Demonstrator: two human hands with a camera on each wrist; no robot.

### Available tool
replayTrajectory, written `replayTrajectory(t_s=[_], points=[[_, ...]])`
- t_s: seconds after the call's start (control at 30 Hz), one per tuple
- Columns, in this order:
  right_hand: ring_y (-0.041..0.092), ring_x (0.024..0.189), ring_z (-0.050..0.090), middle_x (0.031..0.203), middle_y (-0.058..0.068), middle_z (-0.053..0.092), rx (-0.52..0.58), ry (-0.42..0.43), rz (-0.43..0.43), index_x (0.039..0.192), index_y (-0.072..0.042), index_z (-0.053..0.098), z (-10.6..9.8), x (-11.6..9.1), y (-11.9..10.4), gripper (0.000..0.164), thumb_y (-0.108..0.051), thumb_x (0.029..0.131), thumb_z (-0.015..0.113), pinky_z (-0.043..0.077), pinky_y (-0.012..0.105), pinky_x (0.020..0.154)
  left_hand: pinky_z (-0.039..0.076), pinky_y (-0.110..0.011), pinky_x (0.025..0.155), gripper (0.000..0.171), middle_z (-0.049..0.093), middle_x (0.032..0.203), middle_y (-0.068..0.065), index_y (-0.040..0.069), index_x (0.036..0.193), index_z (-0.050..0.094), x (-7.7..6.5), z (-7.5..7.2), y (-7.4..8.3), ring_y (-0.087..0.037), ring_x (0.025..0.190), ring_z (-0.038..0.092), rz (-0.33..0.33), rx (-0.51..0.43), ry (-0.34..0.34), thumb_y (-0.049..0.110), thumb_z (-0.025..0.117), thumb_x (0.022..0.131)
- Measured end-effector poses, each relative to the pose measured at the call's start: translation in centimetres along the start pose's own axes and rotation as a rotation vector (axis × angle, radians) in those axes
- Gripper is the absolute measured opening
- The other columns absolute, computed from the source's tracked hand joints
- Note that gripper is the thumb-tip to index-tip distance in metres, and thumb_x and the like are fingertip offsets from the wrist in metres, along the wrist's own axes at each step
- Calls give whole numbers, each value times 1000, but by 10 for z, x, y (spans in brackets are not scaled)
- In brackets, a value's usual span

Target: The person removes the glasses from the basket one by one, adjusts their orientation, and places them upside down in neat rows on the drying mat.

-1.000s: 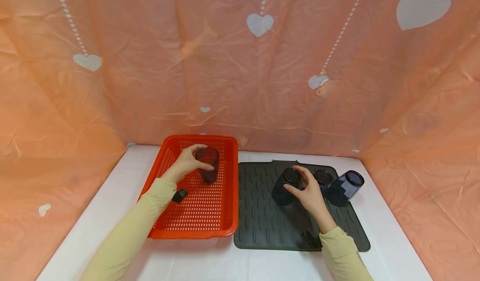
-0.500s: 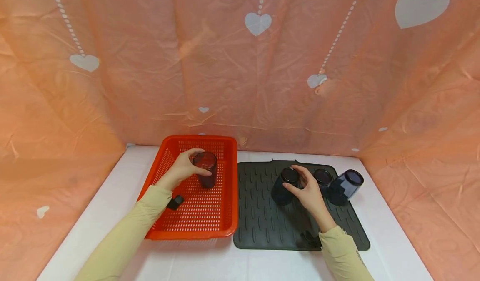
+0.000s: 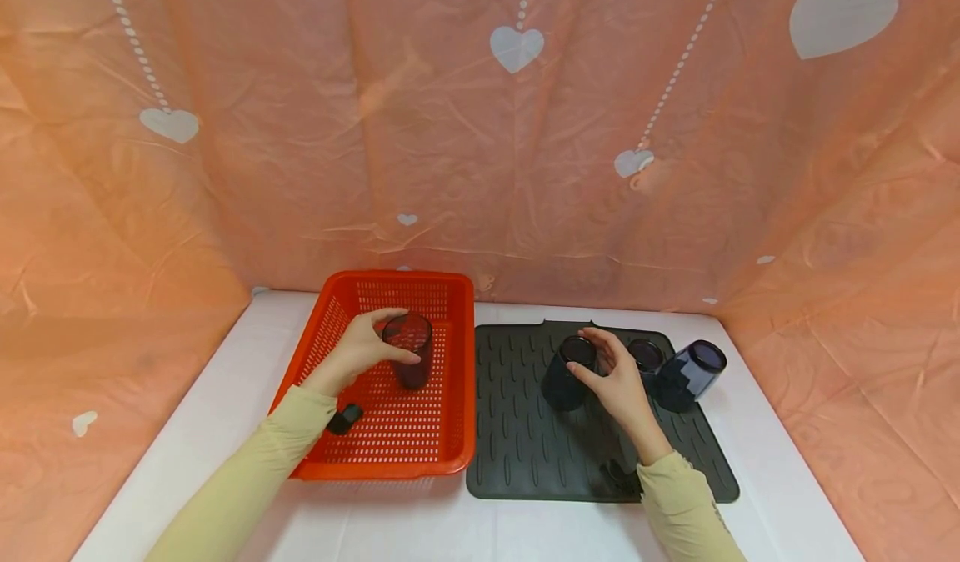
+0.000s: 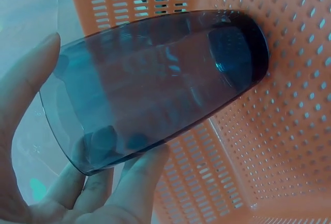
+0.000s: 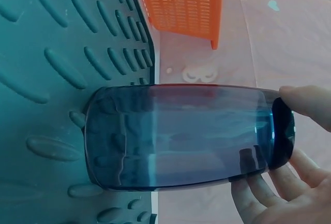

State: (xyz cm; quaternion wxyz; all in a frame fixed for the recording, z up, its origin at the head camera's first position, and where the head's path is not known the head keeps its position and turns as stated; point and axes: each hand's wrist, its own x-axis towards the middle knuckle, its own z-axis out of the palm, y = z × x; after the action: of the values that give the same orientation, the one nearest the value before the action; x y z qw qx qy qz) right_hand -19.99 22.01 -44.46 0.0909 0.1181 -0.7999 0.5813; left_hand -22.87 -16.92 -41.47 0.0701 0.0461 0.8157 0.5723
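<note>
My left hand (image 3: 365, 347) holds a dark tinted drinking glass (image 3: 411, 370) near its rim, inside the red plastic basket (image 3: 468, 429). In the left wrist view this glass (image 4: 155, 89) has its mouth toward the palm and its thick base by the perforated basket floor. My right hand (image 3: 621, 383) grips an upside-down blue-grey glass (image 3: 562, 383) around its base end. The right wrist view shows that glass (image 5: 196, 136) with its rim at the ribbed dark drying mat (image 5: 46, 79), thumb and fingers at opposite sides of the base.
Two more tinted glasses stand to the right: an upside-down glass (image 3: 645, 353) and another inverted glass (image 3: 690, 376) at the dark mat's (image 3: 517, 454) right edge. The basket sits left of the mat on a white tabletop (image 3: 405, 529). A peach curtain (image 3: 480, 162) with hearts encloses the back and sides.
My left hand has brought its glass nearer to me and slightly left within the basket. My right hand has barely moved; its fingers stay at the upside-down glass.
</note>
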Motion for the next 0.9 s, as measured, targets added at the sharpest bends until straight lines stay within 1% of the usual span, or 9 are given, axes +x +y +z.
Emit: replayTrajectory(t_s=[0.17,0.23,0.3,0.37,0.47,0.57,0.67,0.77,0.9], points=[[26,129,42,136,16,50,8,6,-3,136,-6,47,-1,1,-2,58,-6,84,73,27,43,110,52,-33,74,83,58,120,-23,4,139,47,-5,1,0,-27,92,61,-11,-28,27,9,88,67],[26,129,42,136,16,50,7,9,-5,136,-5,46,-1,2,-4,59,-7,84,73,29,41,109,51,-33,74,83,58,119,-23,4,139,48,-6,1,-1,-26,91,60,-20,-35,43,11,88,67],[27,129,43,135,17,51,12,14,-8,137,-3,45,-2,2,-6,60,-6,84,73,31,39,108,52,-36,78,83,57,121,-21,5,139,48,-8,1,0,-27,95,59,-34,-36,66,14,88,67],[29,128,43,135,18,51,13,20,-15,137,-2,45,-2,4,-7,60,-5,84,73,33,37,107,50,-38,84,83,54,126,-18,6,139,48,-10,0,1,-29,105,55,-50,-36,92,18,89,67],[31,127,45,134,19,51,15,34,-20,136,-2,46,-3,7,-9,58,-3,84,73,35,34,106,44,-44,94,83,49,134,-15,7,139,47,-12,-1,3,-30,117,47,-56,-59,123,22,88,68],[33,126,45,134,19,51,20,45,-21,135,-2,46,-4,9,-10,57,-3,84,72,36,35,105,41,-45,97,82,46,136,-13,6,139,47,-14,-2,6,-30,119,44,-53,-99,150,24,87,70],[33,126,45,134,17,51,36,50,-20,136,-2,46,-5,12,-13,57,-4,85,72,36,36,105,42,-43,94,79,47,134,-12,6,138,46,-16,-2,10,-30,113,47,-53,-142,174,26,86,72],[33,127,45,135,16,51,54,54,-22,135,-1,46,-6,14,-16,57,-4,85,72,36,36,106,44,-36,89,78,47,132,-11,7,137,47,-17,-2,14,-28,106,50,-64,-161,196,27,85,73],[34,126,45,135,16,52,61,59,-31,135,0,46,-6,16,-19,55,-7,86,72,35,38,106,46,-26,79,77,46,132,-10,7,137,47,-18,-2,19,-22,98,50,-71,-194,228,26,85,73]])
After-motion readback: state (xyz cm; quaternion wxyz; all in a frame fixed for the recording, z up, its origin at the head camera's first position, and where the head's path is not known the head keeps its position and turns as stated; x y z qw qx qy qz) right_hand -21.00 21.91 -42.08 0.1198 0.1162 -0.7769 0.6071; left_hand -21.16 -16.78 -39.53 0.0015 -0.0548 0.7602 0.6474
